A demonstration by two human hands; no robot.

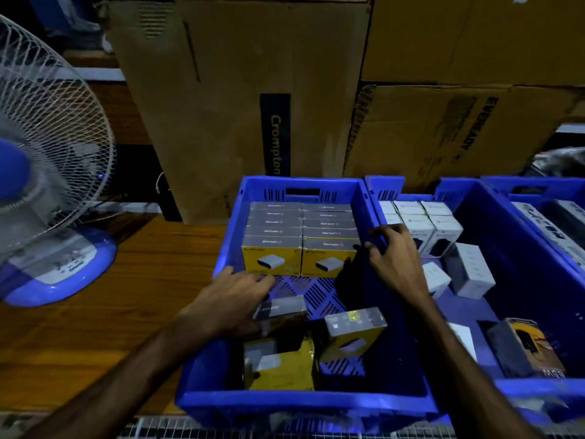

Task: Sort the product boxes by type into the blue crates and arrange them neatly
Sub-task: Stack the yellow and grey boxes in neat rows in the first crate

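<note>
Head view: loose box [280,312] under left hand [231,299]

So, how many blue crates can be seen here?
3. The left crate holds yellow boxes, the middle crate holds white boxes, and the right crate is cut off at the edge. More may lie outside the view.

"Crompton" runs in grey letters down a dark strip [275,134] on the tall cardboard box [221,99]. "EVEREADY" is printed sideways on the cardboard carton [443,131] to its right. The grey tops of the yellow boxes [300,240] carry small print, too blurred to read.
</note>
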